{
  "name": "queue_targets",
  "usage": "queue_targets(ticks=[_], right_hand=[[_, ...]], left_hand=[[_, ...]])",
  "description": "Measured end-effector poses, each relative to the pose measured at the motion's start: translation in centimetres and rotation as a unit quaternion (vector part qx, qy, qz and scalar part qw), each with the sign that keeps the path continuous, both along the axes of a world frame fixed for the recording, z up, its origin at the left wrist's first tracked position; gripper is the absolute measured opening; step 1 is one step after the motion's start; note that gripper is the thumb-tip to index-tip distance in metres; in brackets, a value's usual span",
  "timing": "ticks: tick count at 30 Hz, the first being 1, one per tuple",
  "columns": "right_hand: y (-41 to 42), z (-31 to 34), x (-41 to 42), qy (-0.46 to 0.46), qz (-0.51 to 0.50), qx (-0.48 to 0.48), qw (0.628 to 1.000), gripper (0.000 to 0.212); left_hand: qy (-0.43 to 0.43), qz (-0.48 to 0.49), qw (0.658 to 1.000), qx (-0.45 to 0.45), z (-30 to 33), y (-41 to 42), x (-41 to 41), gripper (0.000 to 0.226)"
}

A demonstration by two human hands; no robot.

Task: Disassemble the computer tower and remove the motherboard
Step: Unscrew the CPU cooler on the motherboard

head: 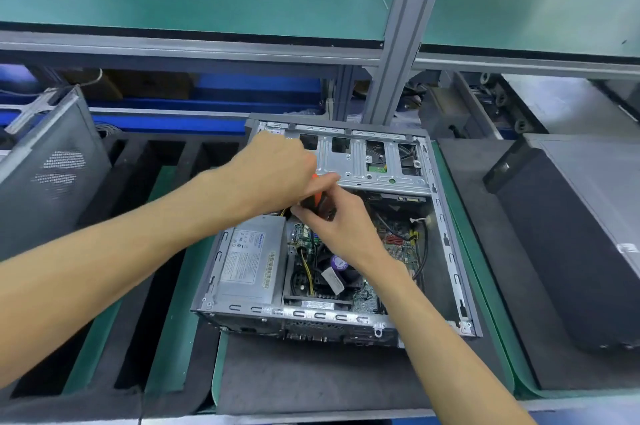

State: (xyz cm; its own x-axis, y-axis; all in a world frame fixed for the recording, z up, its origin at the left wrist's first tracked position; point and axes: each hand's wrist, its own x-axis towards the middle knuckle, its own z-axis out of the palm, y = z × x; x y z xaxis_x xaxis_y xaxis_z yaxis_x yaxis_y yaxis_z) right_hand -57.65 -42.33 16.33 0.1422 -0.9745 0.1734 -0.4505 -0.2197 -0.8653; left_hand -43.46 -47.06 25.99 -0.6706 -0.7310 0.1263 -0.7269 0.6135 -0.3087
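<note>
The computer tower (332, 244) is seen lying on its side on a dark mat near the middle of the surface (485, 313), its side panel already off and its inside laid open, so the opening-up is judged done while the main job is still ahead. Inside the case, the grey power supply (247, 260) is still seated at the left, the metal drive cage (363, 157) still spans the far end, and the motherboard (346, 272) is still lodged on the floor of the case at the right, with its cooler and cables in place. An orange-and-black screwdriver (318, 204) is gripped by both hands over the board's far left corner: the right hand (341, 227) is curled round the handle, and the left hand (277, 175) is closed over its top. The tip is hidden, so the screw being worked cannot be told. A grey panel (48, 178) is seen leaning at the far left, and another closed tower (571, 237) waits at the right.
</note>
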Motion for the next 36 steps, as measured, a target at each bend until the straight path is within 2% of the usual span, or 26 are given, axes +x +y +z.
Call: queue_targets(ticks=[2,4,5,6,7,8,10,12,15,17,18,20,24,27,30,32,36], right_hand=[[-0.1,-0.1,0.0,0.020,-0.004,-0.013,1.000,0.015],[0.2,-0.2,-0.6,0.020,-0.026,-0.039,0.999,0.015],[0.3,-0.2,-1.2,-0.031,-0.059,-0.039,0.997,0.017],[0.3,0.0,-1.9,-0.124,-0.099,-0.025,0.987,0.017],[0.2,0.2,-2.6,-0.238,-0.140,-0.009,0.961,0.015],[-0.1,0.3,-3.5,-0.347,-0.181,0.006,0.920,0.013],[-1.0,0.5,-5.4,-0.485,-0.257,0.035,0.835,0.012],[-1.4,0.2,-6.6,-0.527,-0.298,0.054,0.794,0.011],[-1.4,-0.7,-6.8,-0.540,-0.307,0.069,0.780,0.007],[-1.3,-0.8,-6.6,-0.533,-0.289,0.067,0.793,0.009],[-1.2,-0.8,-6.5,-0.521,-0.272,0.063,0.806,0.010],[-1.0,-0.6,-6.0,-0.481,-0.231,0.058,0.844,0.008],[-0.1,-0.5,-4.2,-0.364,-0.107,0.056,0.924,0.004],[0.8,-1.1,-2.5,-0.254,-0.029,0.102,0.961,0.016],[1.3,-1.4,-1.9,-0.183,-0.006,0.114,0.976,0.014],[1.4,-1.2,-2.1,-0.188,-0.009,0.121,0.975,0.010],[1.7,-0.7,-2.4,-0.164,0.008,0.119,0.979,0.016]], left_hand=[[0.076,0.061,0.995,0.032,-0.7,-0.2,0.4,0.077],[0.212,0.128,0.955,0.161,-1.5,-0.5,1.6,0.091],[0.248,0.137,0.935,0.213,-2.2,-0.5,2.1,0.088],[0.237,0.123,0.931,0.250,-2.9,0.0,2.4,0.080],[0.189,0.097,0.937,0.276,-3.7,0.8,2.4,0.066],[0.120,0.060,0.948,0.288,-4.9,1.8,2.1,0.050],[-0.032,-0.012,0.966,0.257,-7.2,3.1,0.9,0.027],[-0.145,-0.037,0.962,0.230,-8.5,3.5,-0.7,0.015],[-0.222,-0.027,0.926,0.303,-9.4,4.2,-2.5,0.020],[-0.241,-0.039,0.919,0.309,-9.5,4.3,-2.6,0.014],[-0.248,-0.049,0.920,0.301,-9.5,4.1,-2.4,0.009],[-0.256,-0.053,0.914,0.311,-8.9,3.8,-2.0,0.012],[-0.260,-0.012,0.909,0.324,-7.3,3.1,-2.0,0.024],[-0.258,-0.015,0.913,0.315,-7.0,2.8,-1.2,0.020],[-0.236,-0.018,0.914,0.328,-7.0,2.9,-0.4,0.023],[-0.223,-0.016,0.916,0.333,-7.2,2.9,-0.2,0.022],[-0.215,-0.019,0.918,0.334,-7.4,2.8,0.1,0.018]])
